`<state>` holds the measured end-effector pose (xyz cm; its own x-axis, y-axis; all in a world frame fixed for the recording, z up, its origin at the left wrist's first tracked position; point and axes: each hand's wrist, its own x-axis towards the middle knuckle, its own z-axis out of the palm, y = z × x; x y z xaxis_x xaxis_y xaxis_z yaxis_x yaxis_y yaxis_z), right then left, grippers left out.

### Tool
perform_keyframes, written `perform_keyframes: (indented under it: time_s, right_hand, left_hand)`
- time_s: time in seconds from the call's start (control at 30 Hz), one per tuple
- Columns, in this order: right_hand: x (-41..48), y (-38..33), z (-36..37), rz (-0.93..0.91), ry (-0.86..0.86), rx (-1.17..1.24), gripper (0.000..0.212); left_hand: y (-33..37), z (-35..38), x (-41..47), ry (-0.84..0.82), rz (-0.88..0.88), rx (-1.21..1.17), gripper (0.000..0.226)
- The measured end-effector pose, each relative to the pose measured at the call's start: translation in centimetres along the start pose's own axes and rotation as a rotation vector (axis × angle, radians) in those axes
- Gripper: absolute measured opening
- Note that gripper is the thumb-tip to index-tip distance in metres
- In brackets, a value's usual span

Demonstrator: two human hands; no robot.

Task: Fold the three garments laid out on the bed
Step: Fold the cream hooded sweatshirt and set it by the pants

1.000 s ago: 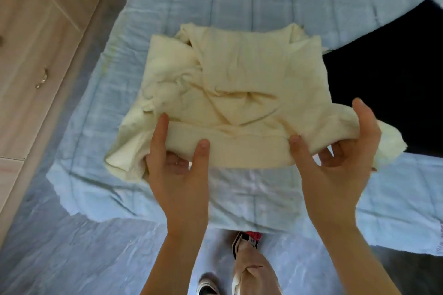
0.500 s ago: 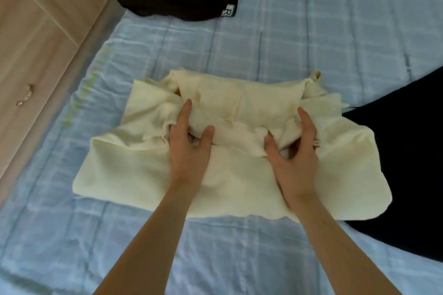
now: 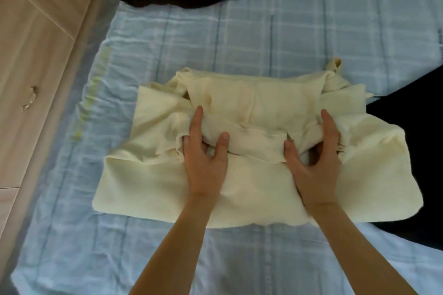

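Item: cream garment (image 3: 239, 182), centre frame on the bed (image 3: 287, 43), half folded. Left hand (image 3: 206, 158) and right hand (image 3: 314, 163) each pinch its bunched fold, fingers curled. Advice: flatten ridge, align edges before pressing.

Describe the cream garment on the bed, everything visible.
The cream, soft knit-looking garment lies partly folded on the blue checked bedsheet, its lower edge doubled up toward its middle into a thick roll. Sleeves are tucked in unevenly; a bunched bit pokes out at the far right corner. The left hand and right hand each grip the folded edge, fingers curled under it. Its right side overlaps the black garment beside it.
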<state>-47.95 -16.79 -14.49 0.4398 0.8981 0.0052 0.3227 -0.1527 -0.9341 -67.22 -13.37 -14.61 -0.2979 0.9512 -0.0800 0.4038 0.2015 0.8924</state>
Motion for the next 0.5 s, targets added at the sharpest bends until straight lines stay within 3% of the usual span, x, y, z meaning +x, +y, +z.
perform_keyframes:
  time_s: [0.13,0.3,0.5]
  right_hand:
    - [0.3,-2.7,-1.0,0.078,0.006,0.048,0.080]
    - [3.4,-5.4,-1.9,0.032,0.139,-0.129,0.079]
    - [4.9,-2.3,1.2,0.111,0.095,-0.232,0.078]
  left_hand:
    - [2.6,-2.3,0.6,-0.084,-0.048,-0.070,0.077]
    - [5.8,-4.5,3.7,-0.093,0.154,-0.060,0.082]
    - [3.0,-0.2,6.3,-0.152,0.021,0.067,0.072]
